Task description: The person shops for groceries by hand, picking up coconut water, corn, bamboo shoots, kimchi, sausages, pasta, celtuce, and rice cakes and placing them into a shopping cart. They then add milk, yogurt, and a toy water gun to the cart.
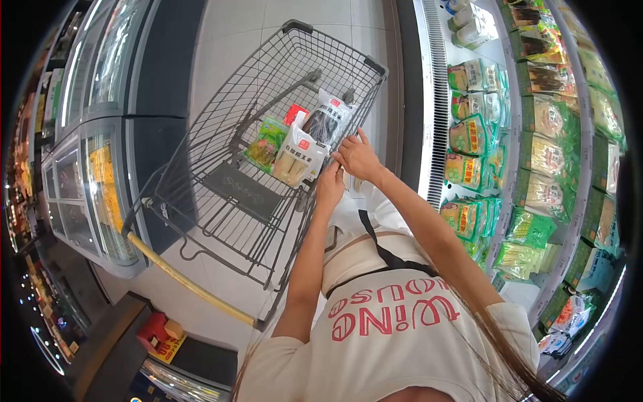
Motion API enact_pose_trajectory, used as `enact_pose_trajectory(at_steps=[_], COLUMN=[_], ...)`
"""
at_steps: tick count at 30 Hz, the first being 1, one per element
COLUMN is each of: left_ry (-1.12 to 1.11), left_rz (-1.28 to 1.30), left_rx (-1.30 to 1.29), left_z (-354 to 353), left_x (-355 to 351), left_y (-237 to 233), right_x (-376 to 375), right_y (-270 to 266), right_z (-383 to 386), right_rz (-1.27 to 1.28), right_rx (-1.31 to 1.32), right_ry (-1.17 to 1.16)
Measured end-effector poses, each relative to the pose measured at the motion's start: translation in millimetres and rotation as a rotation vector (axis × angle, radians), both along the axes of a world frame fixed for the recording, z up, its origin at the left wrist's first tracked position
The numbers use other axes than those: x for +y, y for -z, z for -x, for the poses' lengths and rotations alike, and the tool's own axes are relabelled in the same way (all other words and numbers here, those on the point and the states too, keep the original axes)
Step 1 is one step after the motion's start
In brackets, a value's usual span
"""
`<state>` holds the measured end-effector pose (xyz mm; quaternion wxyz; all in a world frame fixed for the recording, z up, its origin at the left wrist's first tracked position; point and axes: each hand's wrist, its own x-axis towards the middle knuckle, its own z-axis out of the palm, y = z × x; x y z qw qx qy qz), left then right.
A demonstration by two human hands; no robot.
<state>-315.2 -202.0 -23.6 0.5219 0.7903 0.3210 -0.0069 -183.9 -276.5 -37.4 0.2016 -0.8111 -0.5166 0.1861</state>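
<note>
Both hands meet at the right side of a wire shopping cart [261, 80]. My left hand [330, 184] is beside the cart's rim, its fingers touching those of my right hand [357, 155]. The fingers are bent together, and anything between them is too small to make out. Just left of the hands, inside the cart, lie a white-labelled pack of pale corn [299, 157], a similar pack of dark corn [326, 119], a green pack [266, 142] and a small red item [295, 114].
A refrigerated shelf [435, 100] with green and white packs [470, 134] runs along the right. Glass-door freezers [100, 194] stand at the left. The cart's yellow handle [191, 278] points toward the lower left, near a dark counter [110, 348].
</note>
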Motion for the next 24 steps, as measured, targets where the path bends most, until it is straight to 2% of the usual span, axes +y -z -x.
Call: enact_pose_trajectory(at_steps=[2,6,9,12,15,18,21,24], left_ry=[-0.008,0.021,0.079,0.109,0.103,0.145,0.135,0.188], left_rz=[0.05,0.035,-0.003,-0.098,-0.211,-0.731,-0.859,-0.818], left_rx=[-0.015,0.01,0.052,-0.032,-0.105,0.05,0.167,0.097], left_z=[7.1,26.1,48.1,72.4,99.2,134.2,175.2,201.3], left_x=[-2.6,-11.7,-22.5,-36.9,-51.9,-79.8,-101.0,-99.8], left_y=[-4.7,3.1,19.1,30.4,43.5,2.5,-10.2,-6.4], right_x=[-1.5,-18.6,-38.0,-64.1,-92.4,-114.3,-124.4,-128.3], right_y=[-5.0,8.5,-0.2,8.6,17.9,11.6,14.1,13.0], right_z=[12.7,37.2,58.0,86.7,114.7,141.1,172.1,198.3], right_rz=[0.049,-0.091,-0.143,-0.254,-0.343,-0.318,-0.256,-0.214], right_rx=[-0.025,-0.071,-0.041,0.116,0.04,0.027,0.028,0.028], right_ry=[0.022,0.08,0.123,0.176,0.147,0.123,0.151,0.188])
